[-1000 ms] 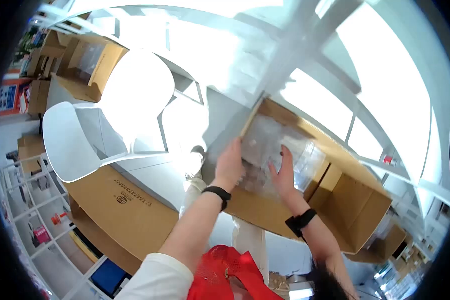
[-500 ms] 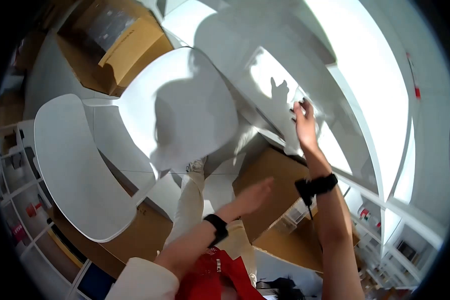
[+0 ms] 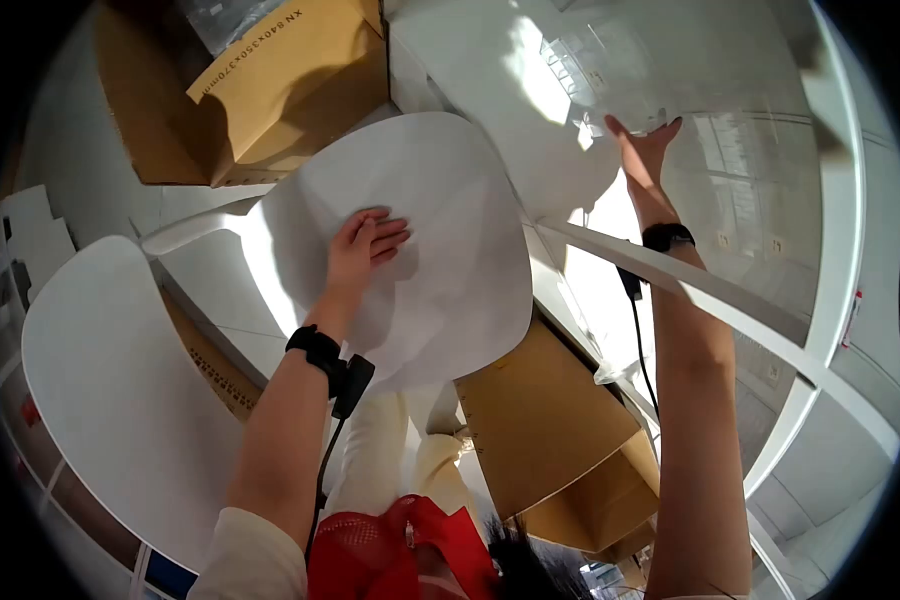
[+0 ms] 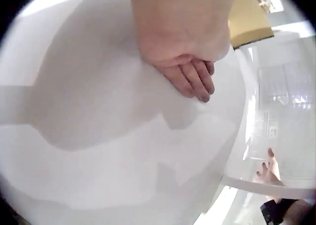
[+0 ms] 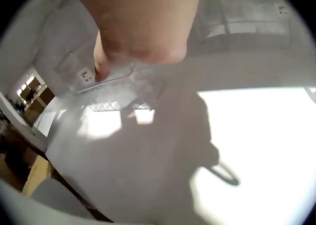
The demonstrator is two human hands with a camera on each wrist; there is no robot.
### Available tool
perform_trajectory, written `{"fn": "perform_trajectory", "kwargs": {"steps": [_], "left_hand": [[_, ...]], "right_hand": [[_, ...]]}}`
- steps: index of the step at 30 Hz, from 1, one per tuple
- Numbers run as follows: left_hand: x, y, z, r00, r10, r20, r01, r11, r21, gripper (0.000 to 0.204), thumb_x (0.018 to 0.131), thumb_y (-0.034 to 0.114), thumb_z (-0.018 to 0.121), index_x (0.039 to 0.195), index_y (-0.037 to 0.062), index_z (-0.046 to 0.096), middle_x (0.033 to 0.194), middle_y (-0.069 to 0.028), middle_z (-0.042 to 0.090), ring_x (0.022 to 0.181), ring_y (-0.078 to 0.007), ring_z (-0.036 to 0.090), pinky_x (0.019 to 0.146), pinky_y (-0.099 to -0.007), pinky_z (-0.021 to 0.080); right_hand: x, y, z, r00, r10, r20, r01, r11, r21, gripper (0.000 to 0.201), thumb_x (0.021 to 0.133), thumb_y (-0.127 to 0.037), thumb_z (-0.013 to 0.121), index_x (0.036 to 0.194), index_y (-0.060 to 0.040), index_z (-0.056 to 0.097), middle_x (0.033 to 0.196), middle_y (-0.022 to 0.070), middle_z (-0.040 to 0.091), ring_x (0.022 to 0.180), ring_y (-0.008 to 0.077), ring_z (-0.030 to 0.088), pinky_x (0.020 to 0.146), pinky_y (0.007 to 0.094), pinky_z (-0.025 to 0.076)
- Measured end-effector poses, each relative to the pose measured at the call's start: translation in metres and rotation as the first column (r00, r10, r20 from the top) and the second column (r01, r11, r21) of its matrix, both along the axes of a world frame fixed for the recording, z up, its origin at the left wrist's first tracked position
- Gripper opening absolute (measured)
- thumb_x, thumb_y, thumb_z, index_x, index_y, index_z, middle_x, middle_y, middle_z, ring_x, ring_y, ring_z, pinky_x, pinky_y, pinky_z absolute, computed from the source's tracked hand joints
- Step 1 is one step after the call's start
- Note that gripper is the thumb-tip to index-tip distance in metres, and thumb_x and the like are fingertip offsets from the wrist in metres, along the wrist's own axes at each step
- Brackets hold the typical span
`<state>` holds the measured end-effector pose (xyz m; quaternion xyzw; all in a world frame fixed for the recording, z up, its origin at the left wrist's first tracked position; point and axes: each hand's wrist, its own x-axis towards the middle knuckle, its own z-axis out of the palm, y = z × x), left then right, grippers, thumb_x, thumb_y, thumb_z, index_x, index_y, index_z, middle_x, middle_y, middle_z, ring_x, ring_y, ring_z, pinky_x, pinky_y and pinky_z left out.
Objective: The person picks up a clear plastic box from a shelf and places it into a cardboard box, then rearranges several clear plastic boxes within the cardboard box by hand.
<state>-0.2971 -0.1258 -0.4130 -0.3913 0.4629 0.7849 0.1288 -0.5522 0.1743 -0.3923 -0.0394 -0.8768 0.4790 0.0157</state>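
My left hand (image 3: pixel 362 250) rests on the white chair seat (image 3: pixel 445 290), its fingers loosely bent and holding nothing. The left wrist view shows the same hand (image 4: pixel 185 52) on the seat (image 4: pixel 113 170). Beyond the white rail, my right hand (image 3: pixel 648 165) reaches out with thumb and fingers spread, over clear plastic packs (image 3: pixel 725 165). Seen from the right wrist, that hand (image 5: pixel 143 29) has its thumb by a pack's small label (image 5: pixel 85 75); its other fingertips are hidden, and whether they touch the plastic I cannot tell.
An open cardboard box (image 3: pixel 295 95) holding clear plastic stands beyond the chair; another open box (image 3: pixel 550 410) is near my legs. A white rail (image 3: pixel 710 295) crosses under my right arm. The chair's backrest (image 3: pixel 120 390) is at the left. Cables hang from both wrists.
Both hands have left the box with plastic wrap. The left moved up and left onto the seat; the right moved up over the clear packs. The view has shifted, bringing the chair closer.
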Motion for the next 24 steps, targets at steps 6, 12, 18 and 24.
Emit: {"fn": "perform_trajectory", "kwargs": {"steps": [6, 12, 18, 24], "left_hand": [[-0.003, 0.002, 0.001, 0.999, -0.02, 0.044, 0.021, 0.999, -0.032, 0.028, 0.096, 0.024, 0.037, 0.113, 0.0054, 0.049, 0.107, -0.0137, 0.062, 0.096, -0.0225, 0.062, 0.08, -0.0311, 0.048], [-0.004, 0.0, -0.001, 0.998, -0.001, 0.057, 0.003, 1.0, -0.029, 0.031, 0.096, 0.026, 0.036, 0.115, 0.0053, 0.049, 0.108, -0.0114, 0.061, 0.097, -0.0219, 0.061, 0.082, -0.0313, 0.047], [0.011, 0.027, 0.001, 0.999, -0.034, 0.019, 0.037, 0.98, -0.194, 0.033, 0.095, 0.026, 0.038, 0.119, 0.0049, 0.047, 0.113, -0.0091, 0.059, 0.099, -0.0204, 0.059, 0.082, -0.0314, 0.046], [0.084, 0.105, 0.011, 0.98, -0.199, -0.027, 0.186, 0.95, -0.252, 0.033, 0.094, 0.024, 0.041, 0.119, 0.0039, 0.048, 0.112, -0.0094, 0.058, 0.098, -0.0203, 0.058, 0.083, -0.0309, 0.045]], "right_hand": [[-0.002, -0.016, -0.002, 0.992, -0.021, -0.126, 0.028, 0.998, 0.057, 0.092, 0.067, -0.015, 0.078, 0.133, 0.0077, 0.017, 0.135, 0.0236, 0.029, 0.119, 0.0296, 0.037, 0.098, 0.036, 0.035], [0.048, -0.008, 0.025, 0.958, -0.286, 0.025, 0.285, 0.933, -0.222, 0.056, 0.074, -0.015, 0.07, 0.119, 0.0053, 0.044, 0.112, 0.017, 0.054, 0.095, 0.0252, 0.054, 0.076, 0.0347, 0.047], [0.172, 0.035, 0.059, 0.738, -0.54, 0.406, 0.675, 0.594, -0.438, 0.049, 0.078, -0.03, 0.064, 0.116, -0.004, 0.046, 0.112, 0.0093, 0.047, 0.096, 0.0199, 0.048, 0.084, 0.0407, 0.042], [0.318, 0.117, 0.106, 0.823, -0.449, 0.348, 0.551, 0.78, -0.298, 0.063, 0.07, -0.02, 0.07, 0.121, -0.0032, 0.036, 0.101, 0.0073, 0.049, 0.087, 0.0163, 0.05, 0.076, 0.0317, 0.044]]}}
